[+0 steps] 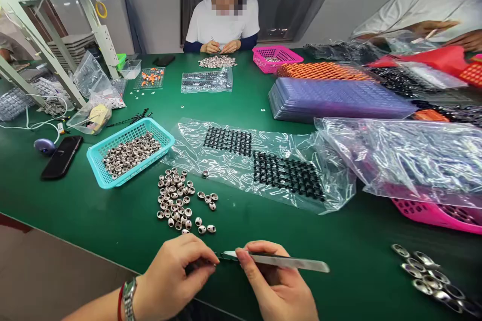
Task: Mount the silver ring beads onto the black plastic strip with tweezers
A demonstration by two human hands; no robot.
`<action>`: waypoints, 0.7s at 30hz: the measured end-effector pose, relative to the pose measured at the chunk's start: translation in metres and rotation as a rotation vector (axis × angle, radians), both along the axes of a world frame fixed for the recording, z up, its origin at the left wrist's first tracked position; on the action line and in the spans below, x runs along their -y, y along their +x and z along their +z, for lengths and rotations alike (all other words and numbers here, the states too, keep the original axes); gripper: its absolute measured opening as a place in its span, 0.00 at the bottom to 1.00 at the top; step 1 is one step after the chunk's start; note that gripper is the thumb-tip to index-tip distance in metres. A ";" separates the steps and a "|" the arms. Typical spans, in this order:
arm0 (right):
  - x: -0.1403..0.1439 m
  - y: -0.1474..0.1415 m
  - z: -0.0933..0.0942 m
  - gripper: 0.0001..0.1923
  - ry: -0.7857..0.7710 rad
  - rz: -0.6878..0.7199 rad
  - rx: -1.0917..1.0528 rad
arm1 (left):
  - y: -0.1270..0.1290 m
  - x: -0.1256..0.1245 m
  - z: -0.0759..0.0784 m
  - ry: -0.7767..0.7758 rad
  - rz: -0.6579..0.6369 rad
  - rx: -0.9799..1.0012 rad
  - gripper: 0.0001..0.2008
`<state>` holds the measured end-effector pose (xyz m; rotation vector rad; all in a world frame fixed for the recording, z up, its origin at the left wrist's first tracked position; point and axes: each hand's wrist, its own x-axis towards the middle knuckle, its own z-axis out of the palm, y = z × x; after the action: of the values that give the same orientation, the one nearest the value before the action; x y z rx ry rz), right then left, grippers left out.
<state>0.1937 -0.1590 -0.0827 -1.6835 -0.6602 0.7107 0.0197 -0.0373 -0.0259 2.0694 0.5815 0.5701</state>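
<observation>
Steel tweezers (278, 261) are pinched in the right hand (278, 286), their tip meeting a small dark part that the left hand (173, 278) holds closed between fingertips just above the near edge of the green desk (94, 210). That part looks tiny enough to slip from the pinch and drop off the edge, or a stray nudge could scatter the loose metal rings (181, 200) lying just ahead of the hands. Further ahead and left, a turquoise basket (101, 153) holds more rings, while clear bags (263, 160) contain black gridded strips.
</observation>
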 end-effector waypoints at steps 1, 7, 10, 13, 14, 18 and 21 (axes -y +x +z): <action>-0.001 -0.002 -0.001 0.21 -0.017 -0.023 0.071 | -0.001 0.005 -0.003 0.012 0.018 0.013 0.08; -0.001 -0.007 -0.001 0.19 -0.073 0.001 0.290 | -0.001 0.017 -0.011 0.251 0.079 0.019 0.11; -0.002 -0.009 0.005 0.19 -0.072 -0.009 0.327 | 0.000 0.018 -0.011 0.396 0.042 0.009 0.13; -0.003 -0.012 0.011 0.19 -0.064 -0.037 0.344 | 0.003 0.018 -0.012 0.522 0.016 0.015 0.15; -0.003 -0.012 0.011 0.18 -0.060 -0.039 0.349 | 0.003 0.018 -0.012 0.552 0.013 0.014 0.16; -0.003 -0.010 0.009 0.16 -0.049 0.004 0.351 | 0.004 0.017 -0.014 0.608 0.000 0.011 0.18; -0.002 -0.008 0.008 0.17 -0.029 0.020 0.320 | 0.005 0.017 -0.014 0.611 -0.002 0.014 0.18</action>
<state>0.1861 -0.1567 -0.0748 -1.8381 -0.8937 0.4687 0.0243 -0.0540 -0.0399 2.6305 0.4275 0.8366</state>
